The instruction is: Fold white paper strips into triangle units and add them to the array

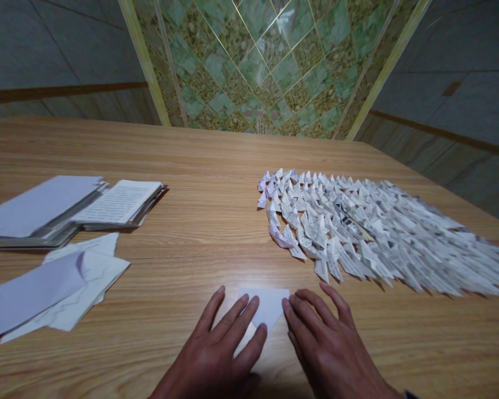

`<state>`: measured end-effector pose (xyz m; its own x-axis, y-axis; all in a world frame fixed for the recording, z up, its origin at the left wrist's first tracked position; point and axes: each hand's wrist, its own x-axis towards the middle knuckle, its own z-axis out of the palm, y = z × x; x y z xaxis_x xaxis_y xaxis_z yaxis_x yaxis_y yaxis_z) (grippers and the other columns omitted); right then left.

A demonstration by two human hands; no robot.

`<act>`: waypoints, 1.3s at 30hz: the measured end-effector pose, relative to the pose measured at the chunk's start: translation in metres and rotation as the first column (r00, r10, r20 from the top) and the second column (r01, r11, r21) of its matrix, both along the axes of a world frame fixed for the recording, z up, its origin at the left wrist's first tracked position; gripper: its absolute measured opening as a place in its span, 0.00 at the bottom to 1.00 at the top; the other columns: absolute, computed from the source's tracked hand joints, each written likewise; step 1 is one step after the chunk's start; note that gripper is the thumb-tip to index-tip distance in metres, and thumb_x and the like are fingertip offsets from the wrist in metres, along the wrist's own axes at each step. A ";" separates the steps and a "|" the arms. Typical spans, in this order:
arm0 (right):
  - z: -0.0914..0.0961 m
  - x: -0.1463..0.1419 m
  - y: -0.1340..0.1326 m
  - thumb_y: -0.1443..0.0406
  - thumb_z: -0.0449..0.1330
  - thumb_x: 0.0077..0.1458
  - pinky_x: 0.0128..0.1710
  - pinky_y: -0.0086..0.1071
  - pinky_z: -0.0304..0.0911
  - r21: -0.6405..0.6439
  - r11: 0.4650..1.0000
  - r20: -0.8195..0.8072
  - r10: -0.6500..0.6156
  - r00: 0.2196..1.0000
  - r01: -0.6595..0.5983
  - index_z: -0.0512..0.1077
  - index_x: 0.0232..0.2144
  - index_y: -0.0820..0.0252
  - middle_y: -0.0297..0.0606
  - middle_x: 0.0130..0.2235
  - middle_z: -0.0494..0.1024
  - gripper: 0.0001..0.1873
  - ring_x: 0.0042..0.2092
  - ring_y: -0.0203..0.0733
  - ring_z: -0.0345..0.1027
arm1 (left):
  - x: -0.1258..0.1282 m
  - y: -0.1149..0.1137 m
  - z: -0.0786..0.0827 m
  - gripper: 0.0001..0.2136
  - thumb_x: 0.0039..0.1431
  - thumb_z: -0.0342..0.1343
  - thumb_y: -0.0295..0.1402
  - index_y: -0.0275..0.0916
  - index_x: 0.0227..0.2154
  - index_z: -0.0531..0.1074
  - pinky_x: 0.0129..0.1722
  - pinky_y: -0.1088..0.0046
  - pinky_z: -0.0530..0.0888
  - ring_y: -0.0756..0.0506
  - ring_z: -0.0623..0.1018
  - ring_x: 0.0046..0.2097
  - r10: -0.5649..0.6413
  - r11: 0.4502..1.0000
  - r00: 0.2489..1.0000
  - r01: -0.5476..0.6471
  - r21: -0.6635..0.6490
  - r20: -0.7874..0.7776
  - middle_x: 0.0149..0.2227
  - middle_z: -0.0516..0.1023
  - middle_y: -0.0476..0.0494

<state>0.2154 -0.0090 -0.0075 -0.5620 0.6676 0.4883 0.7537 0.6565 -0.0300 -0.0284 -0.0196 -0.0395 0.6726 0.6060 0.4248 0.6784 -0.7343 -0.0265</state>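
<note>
A small piece of white paper point(270, 305), folded to a point toward me, lies flat on the wooden table point(199, 221). Spread over its left side, my left hand point(227, 338) presses the sheet with its fingertips, fingers apart. At the right edge of the paper my right hand point(324, 338) rests with stretched fingers, the index fingertip touching that edge. Beyond the right hand stand many folded paper boats point(357, 233) in close rows, most of them made from printed paper. Part of the folded piece is hidden under my left fingers.
Left on the table are a stack of white paper point(45, 205), a smaller stack of printed sheets point(120, 202) and some loose sheets point(79, 282). Past the far table edge is a floor with green diamond tiles point(253, 66).
</note>
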 end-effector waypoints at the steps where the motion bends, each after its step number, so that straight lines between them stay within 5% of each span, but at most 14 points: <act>1: 0.002 -0.001 0.001 0.72 0.47 0.69 0.66 0.46 0.41 0.002 1.000 0.007 0.001 1.000 -0.001 0.75 0.48 0.63 0.42 0.43 0.81 0.17 0.51 0.48 0.69 | 0.000 0.000 -0.001 0.21 0.60 0.60 0.50 0.45 0.51 0.71 0.68 0.48 0.42 0.37 0.76 0.58 0.003 1.000 1.000 -0.003 0.002 -0.006 0.57 0.78 0.36; 5: 0.007 -0.014 0.005 0.73 0.48 0.67 0.65 0.46 0.41 -0.025 0.999 0.016 -0.022 1.000 0.023 0.76 0.42 0.62 0.41 0.40 0.80 0.16 0.48 0.48 0.69 | -0.001 0.001 -0.003 0.22 0.61 0.58 0.52 0.46 0.53 0.70 0.67 0.46 0.44 0.36 0.75 0.59 -0.004 1.000 1.000 0.004 0.015 -0.024 0.59 0.76 0.37; 10: 0.005 -0.030 0.008 0.70 0.54 0.66 0.64 0.45 0.43 -0.008 0.996 0.050 0.094 0.994 -0.094 0.73 0.50 0.65 0.41 0.43 0.81 0.14 0.48 0.48 0.68 | 0.000 0.002 0.004 0.24 0.63 0.56 0.51 0.44 0.56 0.70 0.69 0.49 0.39 0.37 0.74 0.59 -0.002 1.000 0.999 0.002 0.000 -0.033 0.58 0.77 0.38; 19: 0.005 -0.028 0.008 0.70 0.59 0.64 0.64 0.46 0.43 0.002 0.997 0.046 0.074 0.996 -0.074 0.75 0.46 0.64 0.37 0.40 0.80 0.09 0.45 0.47 0.69 | -0.007 0.001 0.012 0.23 0.64 0.55 0.53 0.41 0.51 0.73 0.70 0.54 0.42 0.40 0.78 0.55 0.069 0.997 0.996 -0.070 0.013 0.051 0.52 0.81 0.39; 27: 0.019 -0.019 0.022 0.68 0.66 0.58 0.46 0.42 0.59 -0.294 0.956 -0.060 -0.032 0.998 0.013 0.73 0.30 0.58 0.35 0.34 0.75 0.06 0.39 0.46 0.66 | -0.009 0.006 0.016 0.17 0.68 0.53 0.48 0.45 0.52 0.75 0.69 0.52 0.42 0.39 0.76 0.55 0.100 0.995 0.994 -0.101 0.007 0.046 0.53 0.81 0.45; 34: 0.028 -0.032 0.027 0.68 0.67 0.57 0.45 0.43 0.60 -0.542 0.835 -0.046 -0.142 0.989 0.095 0.72 0.42 0.61 0.43 0.43 0.74 0.11 0.44 0.51 0.64 | -0.004 0.007 0.013 0.12 0.70 0.52 0.39 0.43 0.50 0.75 0.67 0.53 0.50 0.41 0.76 0.50 0.066 0.998 0.981 -0.062 -0.028 0.180 0.46 0.80 0.42; 39: 0.023 -0.031 0.030 0.69 0.70 0.52 0.42 0.40 0.57 -0.620 0.783 -0.147 -0.179 0.973 0.051 0.73 0.38 0.58 0.36 0.37 0.75 0.12 0.42 0.48 0.65 | -0.001 0.005 0.008 0.11 0.69 0.49 0.32 0.41 0.48 0.74 0.65 0.49 0.55 0.42 0.76 0.44 0.030 0.999 0.973 -0.025 -0.026 0.227 0.41 0.78 0.42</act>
